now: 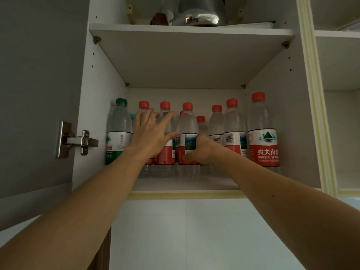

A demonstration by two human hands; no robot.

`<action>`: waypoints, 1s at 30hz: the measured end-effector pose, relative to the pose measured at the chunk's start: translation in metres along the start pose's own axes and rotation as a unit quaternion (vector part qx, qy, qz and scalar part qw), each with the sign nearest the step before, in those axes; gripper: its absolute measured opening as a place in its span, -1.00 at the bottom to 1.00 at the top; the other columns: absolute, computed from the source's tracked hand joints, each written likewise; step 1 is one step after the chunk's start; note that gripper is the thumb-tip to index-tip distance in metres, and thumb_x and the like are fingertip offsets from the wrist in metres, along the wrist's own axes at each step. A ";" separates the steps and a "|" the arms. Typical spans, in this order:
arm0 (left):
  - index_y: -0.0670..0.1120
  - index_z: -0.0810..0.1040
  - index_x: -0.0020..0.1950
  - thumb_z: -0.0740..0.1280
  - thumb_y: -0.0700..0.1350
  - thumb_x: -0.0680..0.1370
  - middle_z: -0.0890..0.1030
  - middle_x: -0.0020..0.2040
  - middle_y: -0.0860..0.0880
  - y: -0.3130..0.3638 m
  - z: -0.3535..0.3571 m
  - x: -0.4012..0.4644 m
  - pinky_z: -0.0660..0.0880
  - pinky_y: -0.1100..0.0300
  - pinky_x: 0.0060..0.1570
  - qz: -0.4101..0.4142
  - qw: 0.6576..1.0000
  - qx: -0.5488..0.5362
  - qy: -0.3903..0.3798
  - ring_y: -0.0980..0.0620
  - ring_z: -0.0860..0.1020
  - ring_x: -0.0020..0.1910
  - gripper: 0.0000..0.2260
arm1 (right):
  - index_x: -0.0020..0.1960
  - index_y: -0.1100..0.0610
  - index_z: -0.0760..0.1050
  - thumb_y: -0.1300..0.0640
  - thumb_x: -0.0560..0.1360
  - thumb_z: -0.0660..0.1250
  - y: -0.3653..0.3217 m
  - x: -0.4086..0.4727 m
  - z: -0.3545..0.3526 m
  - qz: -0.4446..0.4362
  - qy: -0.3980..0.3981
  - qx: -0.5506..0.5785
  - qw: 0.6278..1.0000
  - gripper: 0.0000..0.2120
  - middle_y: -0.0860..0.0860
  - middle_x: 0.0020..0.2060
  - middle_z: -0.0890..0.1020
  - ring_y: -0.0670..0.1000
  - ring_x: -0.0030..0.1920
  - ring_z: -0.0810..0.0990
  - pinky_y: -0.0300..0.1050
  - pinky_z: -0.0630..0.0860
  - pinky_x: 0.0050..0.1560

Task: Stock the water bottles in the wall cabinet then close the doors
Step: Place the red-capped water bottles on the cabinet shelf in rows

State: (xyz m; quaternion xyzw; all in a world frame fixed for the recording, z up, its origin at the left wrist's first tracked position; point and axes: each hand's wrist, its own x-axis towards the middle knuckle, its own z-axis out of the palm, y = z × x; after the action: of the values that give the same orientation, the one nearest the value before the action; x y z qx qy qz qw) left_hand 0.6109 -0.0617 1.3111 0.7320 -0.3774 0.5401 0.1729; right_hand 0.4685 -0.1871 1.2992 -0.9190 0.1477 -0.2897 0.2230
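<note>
At the front edge of the wall cabinet [187,193], both my forearms reach up and in from below, toward the lower shelf where the water bottles stand. My right hand [202,151] is wrapped around the lower label of the middle bottle [188,133], thumb across the red band, the other fingers hidden behind it. That bottle stands upright, long axis vertical, its red cap up, in the front row almost dead centre, straight ahead of the right hand and just right of the left. My left hand [152,133] is open, fingers spread and straight, lying against the red-capped bottles [164,121] just left of it; whether it presses them I cannot tell. The right hand is plainly the nearer to the middle bottle and has it; any push deeper would run straight back, away from me, I judge. A green-capped bottle [119,131] stands against the left wall, and a front bottle [263,133] stands well to the right. Farther back, smaller caps mark a rear row. The left door [39,94] hangs open on its hinge [78,140]. Above, a steel kettle [198,14] sits on the upper shelf.
</note>
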 end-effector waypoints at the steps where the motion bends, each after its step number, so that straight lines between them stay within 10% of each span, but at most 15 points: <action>1: 0.16 0.12 0.61 0.11 0.39 0.57 0.34 0.50 -0.18 0.001 0.000 0.000 -0.09 -0.19 0.55 -0.003 1.000 0.001 0.002 -0.17 0.11 0.57 -0.34 | 0.27 0.16 0.42 0.11 0.46 0.53 0.000 0.000 0.001 0.002 0.001 0.000 1.000 -0.54 0.09 0.05 0.61 0.04 -0.05 0.59 -0.14 0.53 -0.14; 15: 0.09 0.21 0.60 0.16 0.34 0.58 0.36 0.47 -0.21 0.001 0.001 -0.001 0.02 -0.20 0.52 0.010 0.999 -0.008 0.035 -0.21 0.21 0.51 -0.35 | 0.35 0.13 0.42 0.03 0.49 0.51 0.000 -0.005 0.005 -0.021 0.026 -0.028 0.999 -0.48 0.09 0.15 0.62 0.08 0.10 0.62 0.02 0.62 0.12; 22: -0.07 0.27 0.55 0.29 0.21 0.59 0.33 0.46 -0.22 0.007 -0.009 -0.004 0.27 -0.19 0.39 0.005 0.996 -0.048 0.078 -0.25 0.27 0.43 -0.38 | 0.18 0.11 0.54 0.12 0.59 0.33 0.017 -0.055 -0.028 -0.173 0.334 -0.109 0.920 -0.81 -0.01 0.04 0.58 -0.03 0.02 0.55 -0.19 0.51 -0.02; 25: -0.11 0.30 0.52 0.30 0.16 0.60 0.33 0.45 -0.20 0.018 -0.018 -0.004 0.30 -0.13 0.35 0.027 0.992 -0.076 0.093 -0.23 0.28 0.41 -0.42 | 0.26 0.11 0.50 0.13 0.55 0.35 0.038 -0.080 -0.043 -0.166 0.416 -0.157 0.880 -0.71 0.02 0.20 0.48 0.04 0.21 0.40 -0.06 0.49 0.13; 30: -0.16 0.31 0.51 0.31 0.10 0.60 0.30 0.46 -0.21 0.041 -0.033 -0.008 0.30 -0.06 0.41 0.085 0.977 -0.162 0.113 -0.20 0.29 0.44 -0.43 | 0.56 0.00 0.13 0.00 0.54 0.42 0.072 -0.105 -0.052 0.010 0.337 -0.213 0.917 -0.30 0.14 0.51 0.13 0.26 0.44 0.22 0.21 0.41 0.35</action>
State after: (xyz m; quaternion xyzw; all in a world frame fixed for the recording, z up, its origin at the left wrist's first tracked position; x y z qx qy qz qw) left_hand 0.5578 -0.0633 1.3092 0.5937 -0.4992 0.5636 0.2840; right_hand 0.3444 -0.2239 1.2523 -0.7912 0.2818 -0.5415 -0.0381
